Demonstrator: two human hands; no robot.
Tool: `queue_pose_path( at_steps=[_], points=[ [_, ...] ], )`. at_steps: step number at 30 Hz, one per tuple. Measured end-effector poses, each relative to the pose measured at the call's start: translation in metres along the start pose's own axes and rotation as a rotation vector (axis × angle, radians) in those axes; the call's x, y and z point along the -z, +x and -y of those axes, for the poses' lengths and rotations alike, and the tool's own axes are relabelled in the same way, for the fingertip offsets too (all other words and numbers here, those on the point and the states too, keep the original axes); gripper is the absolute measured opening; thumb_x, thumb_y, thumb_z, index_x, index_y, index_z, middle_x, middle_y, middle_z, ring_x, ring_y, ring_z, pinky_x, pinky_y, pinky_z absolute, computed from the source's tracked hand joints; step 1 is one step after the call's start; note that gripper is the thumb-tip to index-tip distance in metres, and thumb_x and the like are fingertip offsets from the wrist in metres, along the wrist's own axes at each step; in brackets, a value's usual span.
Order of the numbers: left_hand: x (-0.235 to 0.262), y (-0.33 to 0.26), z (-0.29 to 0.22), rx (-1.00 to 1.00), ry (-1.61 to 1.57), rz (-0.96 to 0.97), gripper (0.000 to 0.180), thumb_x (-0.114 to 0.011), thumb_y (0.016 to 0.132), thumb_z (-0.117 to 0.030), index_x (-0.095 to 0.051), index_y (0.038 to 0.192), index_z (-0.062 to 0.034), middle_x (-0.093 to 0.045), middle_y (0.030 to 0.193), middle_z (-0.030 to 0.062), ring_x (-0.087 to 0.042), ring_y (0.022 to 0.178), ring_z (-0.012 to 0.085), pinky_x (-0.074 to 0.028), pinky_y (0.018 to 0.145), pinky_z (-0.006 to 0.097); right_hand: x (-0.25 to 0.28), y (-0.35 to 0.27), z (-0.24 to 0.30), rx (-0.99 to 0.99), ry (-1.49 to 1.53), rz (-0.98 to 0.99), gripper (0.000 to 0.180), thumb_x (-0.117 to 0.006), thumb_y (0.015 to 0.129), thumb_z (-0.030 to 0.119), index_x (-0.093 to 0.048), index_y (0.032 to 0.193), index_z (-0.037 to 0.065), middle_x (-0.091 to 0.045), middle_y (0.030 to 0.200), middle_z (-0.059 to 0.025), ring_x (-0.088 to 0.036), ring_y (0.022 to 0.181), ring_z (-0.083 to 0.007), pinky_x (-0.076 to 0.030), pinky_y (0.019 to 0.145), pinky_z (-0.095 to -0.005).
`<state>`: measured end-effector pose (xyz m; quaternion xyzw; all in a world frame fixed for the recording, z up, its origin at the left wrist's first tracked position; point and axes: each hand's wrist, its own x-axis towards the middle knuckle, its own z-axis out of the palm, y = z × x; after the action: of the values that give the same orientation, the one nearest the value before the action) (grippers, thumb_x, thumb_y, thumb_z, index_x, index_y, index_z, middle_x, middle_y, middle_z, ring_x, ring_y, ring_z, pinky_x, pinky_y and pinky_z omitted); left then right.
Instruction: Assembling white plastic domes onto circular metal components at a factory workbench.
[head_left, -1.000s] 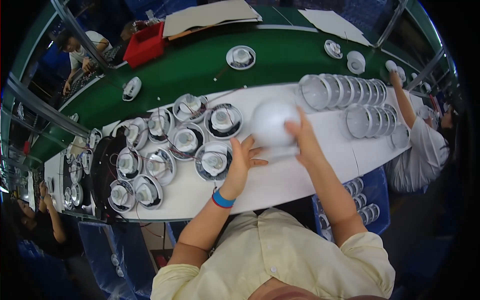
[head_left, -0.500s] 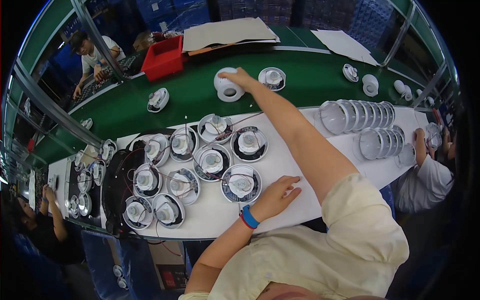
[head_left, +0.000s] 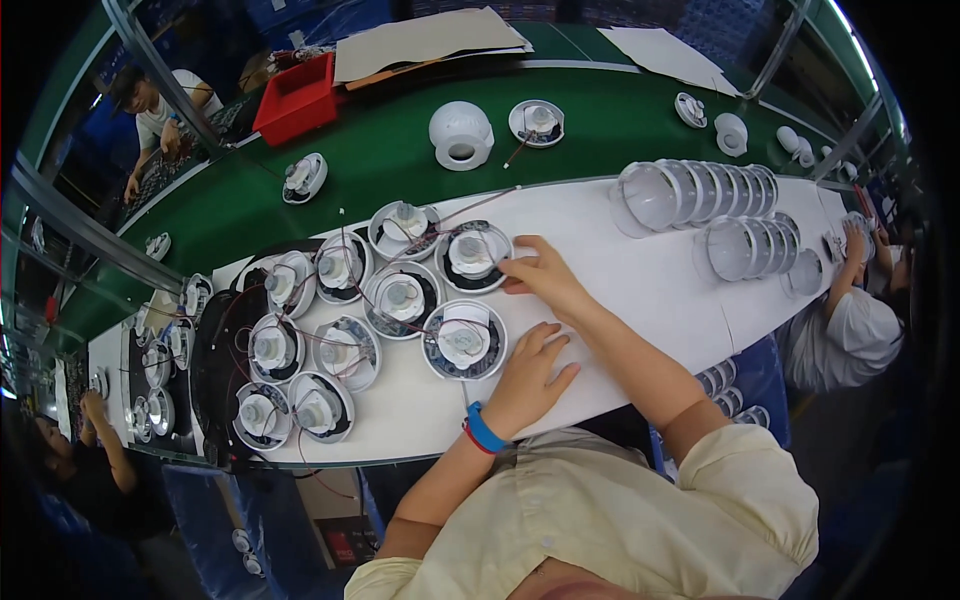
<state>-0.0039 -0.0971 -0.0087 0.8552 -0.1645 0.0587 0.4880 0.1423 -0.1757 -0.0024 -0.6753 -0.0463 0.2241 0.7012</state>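
My right hand (head_left: 548, 281) is at the right rim of a round white housing (head_left: 473, 256) with a white centre piece, dark inside and thin wires. Its thumb and fingers are apart, and the thumb appears to touch the rim. Nearer to me, my left hand (head_left: 527, 385) lies with spread fingers over the white worktop, just right of another such housing (head_left: 465, 340), holding nothing. Several similar wired housings (head_left: 402, 298) crowd the table to the left. On the green belt stands a white rounded shell (head_left: 462, 135) with a round opening, beside an open wired housing (head_left: 537, 123).
Rows of clear domes with white rims (head_left: 695, 195) lie at the right of the white worktop (head_left: 590, 215). Behind it runs the green belt (head_left: 390, 150). A red bin (head_left: 296, 98) and cardboard sheets (head_left: 430, 47) sit beyond. Other people work at left and right.
My right hand has let go of the white shell on the belt and come back to a housing on the worktop. My left hand's fingers have spread. The whole view has shifted slightly.
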Motion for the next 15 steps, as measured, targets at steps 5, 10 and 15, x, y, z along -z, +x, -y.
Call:
queue_pose_path(
  at_steps=[5, 10, 15],
  points=[
    [0.009, -0.017, -0.006, 0.031, -0.116, 0.070, 0.041, -0.066, 0.092, -0.020, -0.057, 0.126, 0.0027, -0.051, 0.136, 0.0209, -0.045, 0.129, 0.0352, -0.037, 0.108, 0.040, 0.027, 0.025, -0.010, -0.002, -0.021, -0.048, 0.042, -0.066, 0.091, 0.020, -0.054, 0.125, -0.001, -0.067, 0.093, -0.0147, -0.067, 0.080, -0.0196, -0.059, 0.065, -0.0326],
    [0.014, -0.044, -0.003, 0.021, -0.142, 0.186, 0.042, -0.064, 0.094, -0.017, -0.055, 0.130, 0.0017, -0.051, 0.136, 0.0211, -0.048, 0.128, 0.0346, -0.037, 0.108, 0.040, 0.129, 0.021, 0.015, 0.080, -0.446, -0.301, 0.030, -0.057, 0.098, 0.025, -0.069, 0.109, 0.000, -0.070, 0.094, -0.0032, -0.062, 0.086, -0.0128, -0.051, 0.073, -0.0279],
    [-0.005, -0.029, -0.029, 0.072, -0.216, -0.188, 0.038, -0.064, 0.090, -0.011, -0.057, 0.126, 0.0015, -0.056, 0.130, 0.0190, -0.051, 0.124, 0.0353, -0.039, 0.108, 0.041, 0.163, 0.002, 0.001, 0.115, -0.415, -0.120, 0.030, -0.057, 0.098, 0.024, -0.069, 0.110, -0.001, -0.069, 0.101, -0.0044, -0.059, 0.094, -0.0124, -0.048, 0.085, -0.0272]
  ],
)
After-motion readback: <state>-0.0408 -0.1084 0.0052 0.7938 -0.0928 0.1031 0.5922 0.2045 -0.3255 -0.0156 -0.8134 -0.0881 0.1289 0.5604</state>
